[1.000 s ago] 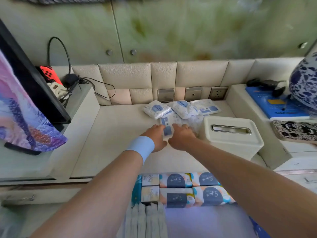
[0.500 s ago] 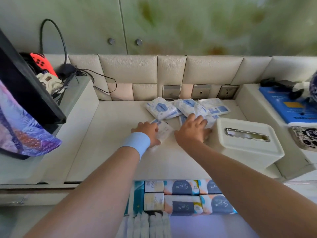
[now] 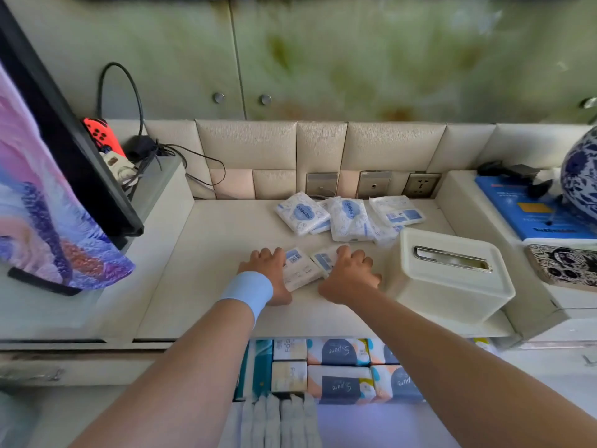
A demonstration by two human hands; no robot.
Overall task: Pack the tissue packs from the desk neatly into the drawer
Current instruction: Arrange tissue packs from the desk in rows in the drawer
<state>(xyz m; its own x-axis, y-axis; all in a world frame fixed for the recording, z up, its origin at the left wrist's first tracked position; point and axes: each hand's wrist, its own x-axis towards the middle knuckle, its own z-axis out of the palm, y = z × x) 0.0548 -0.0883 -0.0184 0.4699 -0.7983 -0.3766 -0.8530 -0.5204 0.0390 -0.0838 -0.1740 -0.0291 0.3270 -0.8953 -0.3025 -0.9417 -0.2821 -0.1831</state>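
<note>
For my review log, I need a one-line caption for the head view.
Left hand and right hand gather two small tissue packs on the desk, above the open, partly filled drawer.

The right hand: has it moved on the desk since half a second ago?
Yes. The right hand has pulled back toward the desk's front edge, away from the wall sockets, dragging a tissue pack clear of the pile.

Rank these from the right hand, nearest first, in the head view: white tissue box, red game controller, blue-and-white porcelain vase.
From the right hand:
1. White tissue box, just to its right on the desk.
2. Blue-and-white porcelain vase, far right on the raised shelf.
3. Red game controller, far left behind the screen.
</note>
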